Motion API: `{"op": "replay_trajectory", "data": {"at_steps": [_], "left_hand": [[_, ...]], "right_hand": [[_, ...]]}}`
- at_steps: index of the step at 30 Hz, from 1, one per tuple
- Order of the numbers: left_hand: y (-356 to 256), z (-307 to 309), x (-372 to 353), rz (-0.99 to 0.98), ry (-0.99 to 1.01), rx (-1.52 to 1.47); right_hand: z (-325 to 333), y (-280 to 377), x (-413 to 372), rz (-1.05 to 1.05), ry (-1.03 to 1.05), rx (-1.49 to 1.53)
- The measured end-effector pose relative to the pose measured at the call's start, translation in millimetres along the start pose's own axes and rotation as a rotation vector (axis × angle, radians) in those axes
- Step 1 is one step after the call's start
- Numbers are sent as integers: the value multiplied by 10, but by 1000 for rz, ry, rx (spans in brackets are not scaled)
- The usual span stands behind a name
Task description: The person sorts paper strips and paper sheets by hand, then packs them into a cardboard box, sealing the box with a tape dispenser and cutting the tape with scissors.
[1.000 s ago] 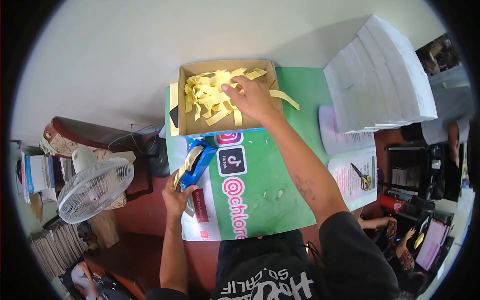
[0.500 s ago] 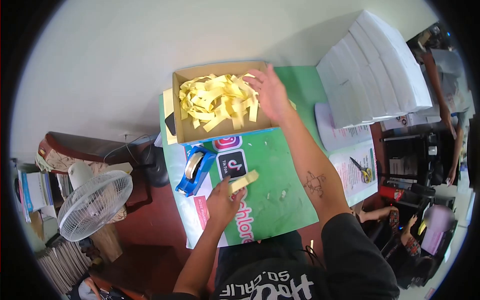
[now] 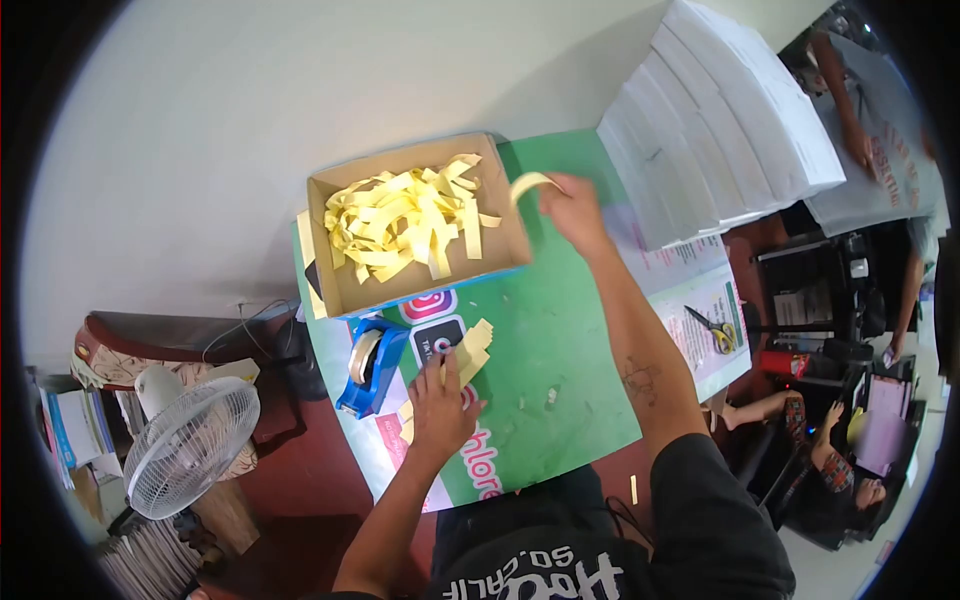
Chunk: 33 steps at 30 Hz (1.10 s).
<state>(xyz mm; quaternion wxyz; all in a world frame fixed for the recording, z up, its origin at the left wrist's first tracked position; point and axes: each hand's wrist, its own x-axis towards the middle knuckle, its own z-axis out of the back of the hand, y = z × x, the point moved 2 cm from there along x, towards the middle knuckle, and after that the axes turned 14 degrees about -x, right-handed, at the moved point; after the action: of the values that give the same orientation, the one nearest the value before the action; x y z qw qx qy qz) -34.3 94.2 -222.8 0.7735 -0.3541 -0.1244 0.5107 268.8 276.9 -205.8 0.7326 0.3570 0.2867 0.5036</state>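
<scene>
My right hand (image 3: 575,215), slightly blurred, is to the right of the cardboard box. It is closed on one end of a yellow paper strip (image 3: 530,181), which curves out to the left. In the box (image 3: 515,240) lies a loose heap of yellow paper strips (image 3: 415,215). My left hand (image 3: 442,410) lies flat, fingers stretched, over a small stack of yellow strips (image 3: 478,352) on the green table cover. A strip end also shows left of that hand. Close by on the left stands a blue tape dispenser (image 3: 372,368) with a roll of tape.
Tall white stacks (image 3: 715,125) rise at the table's back right. Scissors (image 3: 712,328) lie on printed sheets at the right edge. A white fan (image 3: 190,445) stands to the left. Two other people are on the right, one standing in a grey shirt (image 3: 880,140).
My right hand has drawn back from over the box, now with a strip in it. My left hand has flattened over its strips, which are spread more. The view has shifted slightly.
</scene>
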Motion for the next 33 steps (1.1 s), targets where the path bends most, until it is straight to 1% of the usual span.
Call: {"op": "replay_trajectory", "data": {"at_steps": [1,2,3,4,5,6,7,8,9,10,11,12,13,14,15,16,17,18,19,21,22,24,25,27,29,31,33], "left_hand": [[-39,-27,1,-5,-32,18],[-68,-40,22,-11,-54,19],[-89,-33,44,-18,-77,20],[-206,-118,107,-58,-71,9],[-268,-126,127,-91,-86,12],[-353,-94,137,-95,-79,-8],[-445,-47,142,-93,-77,-24],[-515,-7,128,-97,-113,-53],[-508,-33,130,-171,-129,-90],[-451,-46,128,-237,-154,-116],[-390,-4,114,-294,-182,-134],[-495,50,243,-363,-203,-136],[-584,77,420,-453,-197,-133],[-699,89,647,-525,-223,-60],[-883,125,904,-544,-220,11],[-1083,153,1177,-562,-213,80],[-1234,129,1467,-579,-190,166],[-1374,93,1771,-596,-168,252],[-1417,-30,2120,-475,-65,387],[-1551,-196,2689,-200,178,663],[-1630,-244,2851,-45,322,800],[-1619,-383,2996,54,504,901],[-1575,-454,3046,105,592,949],[-1336,-696,3059,67,513,910],[-1294,-758,3039,23,459,862],[-1450,-626,2980,-16,420,797],[-1620,-276,2953,42,291,812]], "right_hand": [[-111,99,16,123,-87,70],[-117,519,-130,95,11,113],[-321,426,5,120,109,-34],[-485,540,-95,279,87,-308],[-648,654,-204,434,23,-575],[-488,801,-428,463,-66,-583],[-364,817,-573,499,-150,-589],[-158,673,-703,506,-221,-452],[103,493,-839,529,-287,-302],[387,199,-1005,489,-416,-427],[620,-311,-1138,418,-512,-500],[901,-815,-1317,322,-611,-573],[1198,-1341,-1528,225,-655,-740],[1549,-1613,-1762,115,-559,-880],[1744,-2016,-1961,-110,-517,-1171],[1986,-2192,-2112,-235,-387,-1119],[2086,-2283,-2250,-306,-360,-1230],[2214,-2341,-2318,-391,-219,-1161],[2271,-2478,-2401,-291,-294,-1123],[2325,-2458,-2466,-242,-352,-1080],[2348,-2403,-2495,-233,-335,-1063],[2352,-2282,-2537,-216,-302,-1031],[2327,-2291,-2573,-252,-278,-895],[2215,-2290,-2693,-324,-227,-623],[2003,-2142,-2779,-229,-187,-400],[1763,-1826,-2714,19,-29,-257],[1402,-1468,-2597,204,100,-180]]}}
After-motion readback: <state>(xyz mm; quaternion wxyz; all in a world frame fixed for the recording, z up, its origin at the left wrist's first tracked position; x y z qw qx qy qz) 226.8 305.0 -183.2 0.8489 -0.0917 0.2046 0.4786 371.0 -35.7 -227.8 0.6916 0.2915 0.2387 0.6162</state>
